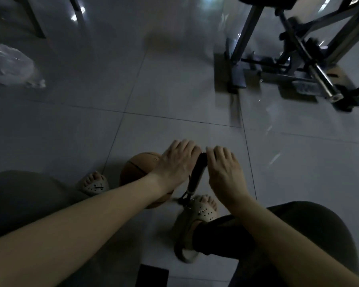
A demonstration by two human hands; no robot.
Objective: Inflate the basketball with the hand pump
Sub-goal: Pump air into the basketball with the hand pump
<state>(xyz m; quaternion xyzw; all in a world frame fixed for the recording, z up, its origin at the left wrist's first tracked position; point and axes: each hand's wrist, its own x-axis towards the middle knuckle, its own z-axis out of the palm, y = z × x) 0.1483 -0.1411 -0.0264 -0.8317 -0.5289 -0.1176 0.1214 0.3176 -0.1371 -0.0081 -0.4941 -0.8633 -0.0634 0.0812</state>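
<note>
Looking down from the head camera, both arms reach forward and low over a pale tiled floor [174, 83] in dim light. The left hand [177, 160] is curled over the top of the hand pump [197, 172], fingers folded down on the left end of its handle, and the right hand [226, 172] is folded over the right end, knuckles up, so both palms are closed around the crossbar. The handle itself is mostly hidden under the fingers; only a dark stub shows between the two hands. Below it the pump's dark barrel runs down and toward the viewer, tilted, to a small foot piece beside the right sandal [197, 212], though whether the sandal presses on it I cannot tell. The basketball [137, 168], orange-brown with dark seams, sits on the floor just left of the pump, partly covered by the left wrist, between the left sandal [93, 184] and the right one. The hose joining pump and ball is too dark to make out. Dark trouser knees frame the bottom corners. Far upper right stands a metal exercise frame [303, 59], well apart from the ball, and a crumpled clear plastic bag [10, 65] lies at the far left.
</note>
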